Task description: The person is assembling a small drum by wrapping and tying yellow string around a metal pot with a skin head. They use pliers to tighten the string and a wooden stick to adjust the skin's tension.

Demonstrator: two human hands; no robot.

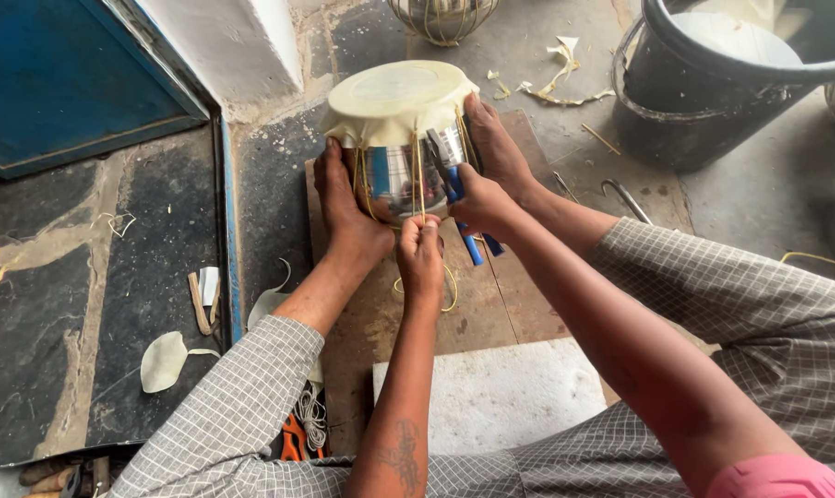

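Lacing looked underway: gripped between both feet just beyond the hands stood the skin-covered metal pot (401,138), left hand (421,255) clenched on a cord (418,175), right hand (480,205) clamped around pliers (461,207), likely needing firmer tension next.

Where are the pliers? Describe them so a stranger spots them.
Find the shiny metal pot capped with pale hide, on the wooden board. Against its near side the right hand grips the pliers. Blue handles set them apart from the bare metal tool on the floor further right.
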